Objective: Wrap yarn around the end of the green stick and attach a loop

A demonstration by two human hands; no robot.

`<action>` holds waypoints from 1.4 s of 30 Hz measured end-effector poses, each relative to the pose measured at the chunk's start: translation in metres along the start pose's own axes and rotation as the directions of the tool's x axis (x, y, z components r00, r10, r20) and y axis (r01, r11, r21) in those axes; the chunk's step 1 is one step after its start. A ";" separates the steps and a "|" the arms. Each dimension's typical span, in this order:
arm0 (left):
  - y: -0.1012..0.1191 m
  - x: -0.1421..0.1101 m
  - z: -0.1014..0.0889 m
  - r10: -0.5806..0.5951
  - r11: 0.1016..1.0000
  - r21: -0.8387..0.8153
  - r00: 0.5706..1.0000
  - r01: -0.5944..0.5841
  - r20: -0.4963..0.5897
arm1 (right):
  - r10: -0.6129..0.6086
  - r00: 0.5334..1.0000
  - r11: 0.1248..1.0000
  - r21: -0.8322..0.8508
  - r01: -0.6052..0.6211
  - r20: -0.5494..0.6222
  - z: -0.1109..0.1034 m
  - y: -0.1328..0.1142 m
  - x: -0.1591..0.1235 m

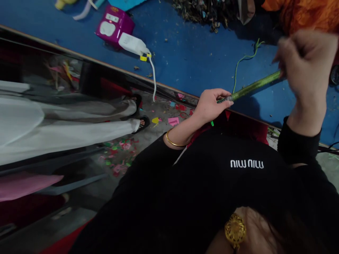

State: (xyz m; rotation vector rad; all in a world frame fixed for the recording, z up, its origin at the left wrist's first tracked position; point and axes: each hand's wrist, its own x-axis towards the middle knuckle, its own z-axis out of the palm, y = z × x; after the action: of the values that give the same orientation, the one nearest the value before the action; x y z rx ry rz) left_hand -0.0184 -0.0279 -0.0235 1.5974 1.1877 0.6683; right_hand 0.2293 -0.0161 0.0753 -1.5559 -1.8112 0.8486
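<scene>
My left hand (pixel 212 106) pinches the near end of a shiny green rod (pixel 255 85) between thumb and fingers, at the table's front edge. Thin coils wrap the rod beside my fingertips. From that spot a thin green cord (pixel 241 60) runs up across the tabletop, its end frayed. My right hand (pixel 307 63), blurred by motion, is at the rod's far end with its fingers curled. Whether those fingers grip the rod or something else is hidden. A small bright green tip (pixel 212 123) shows below my left hand.
On the blue table (pixel 185 60) stand a purple box (pixel 116 26) with a white plug and cord (pixel 152 70), a dark shredded heap (pixel 201 14) and orange material (pixel 312 14). A person in white trousers (pixel 106 127) stands at left. Colourful scraps (pixel 122 155) litter the floor.
</scene>
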 end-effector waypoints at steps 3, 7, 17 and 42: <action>0.008 0.000 -0.006 -0.047 0.998 -0.052 0.999 0.048 0.018 | 0.004 0.971 0.991 -0.130 0.028 0.239 0.021 0.005 -0.046; 0.020 0.000 -0.012 -0.061 0.993 -0.097 0.998 0.064 0.033 | 0.078 0.984 0.977 0.182 -0.107 0.160 0.076 0.022 -0.066; 0.029 0.003 -0.019 -0.025 1.000 -0.015 0.999 0.026 0.023 | 0.083 0.996 0.943 0.320 -0.088 0.029 0.133 0.028 -0.055; 0.002 0.005 0.000 0.161 0.959 0.238 0.987 -0.153 -0.015 | 0.115 0.965 0.585 0.801 0.124 -0.234 0.131 0.009 -0.073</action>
State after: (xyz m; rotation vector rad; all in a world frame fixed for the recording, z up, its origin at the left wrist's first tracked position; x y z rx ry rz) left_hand -0.0158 -0.0228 -0.0219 1.9027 1.2098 0.6775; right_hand 0.1421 -0.0988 -0.0156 -0.9652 -0.9593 1.1819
